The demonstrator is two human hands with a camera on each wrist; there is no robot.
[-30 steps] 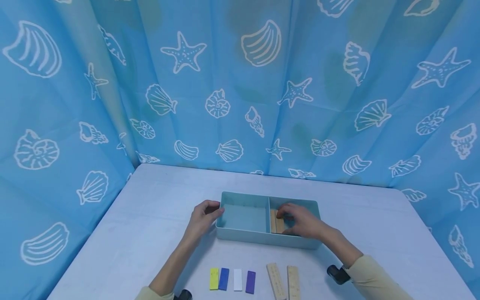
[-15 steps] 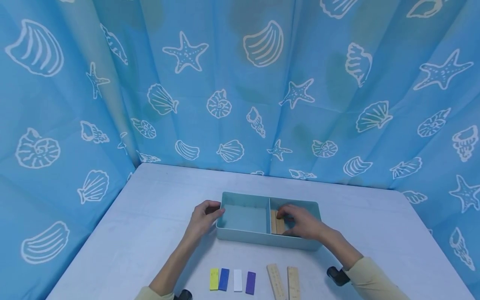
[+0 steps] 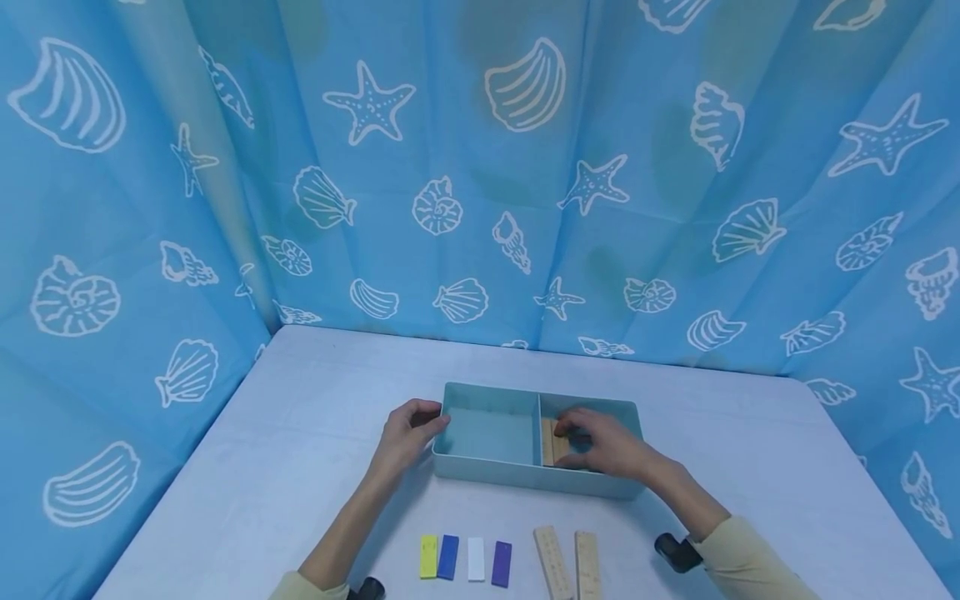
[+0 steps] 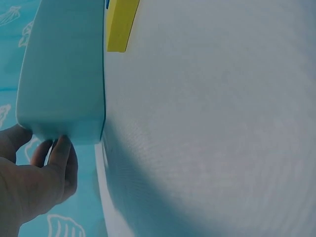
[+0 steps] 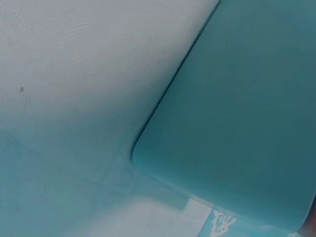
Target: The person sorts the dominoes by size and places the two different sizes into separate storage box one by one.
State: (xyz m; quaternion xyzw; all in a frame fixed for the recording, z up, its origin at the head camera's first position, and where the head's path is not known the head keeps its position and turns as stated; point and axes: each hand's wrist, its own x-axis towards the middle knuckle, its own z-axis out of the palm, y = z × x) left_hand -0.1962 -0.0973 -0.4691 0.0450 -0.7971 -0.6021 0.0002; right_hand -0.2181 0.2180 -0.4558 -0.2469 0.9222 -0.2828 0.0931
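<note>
A pale blue-green two-compartment box [image 3: 487,473] stands on the table. My left hand [image 3: 405,437] holds its left end; in the left wrist view the thumb is at the rim and the curled fingertips touch the end wall [image 4: 64,94]. My right hand [image 3: 607,446] reaches into the right compartment and pinches a flat wooden block [image 3: 560,448] lengthwise, thumb at the near end and fingers at the far end. Another wooden block [image 3: 547,442] lies beside it along the divider. The right wrist view shows mostly the box's outer wall [image 5: 232,118], with the hand almost wholly hidden.
In front of the box lie a yellow block [image 3: 428,557], a blue block [image 3: 447,557], a white block [image 3: 476,559] and a purple block [image 3: 502,564]. Two longer wooden blocks [image 3: 552,562] are to their right. A shell-patterned curtain [image 3: 480,167] surrounds the white table [image 3: 315,400].
</note>
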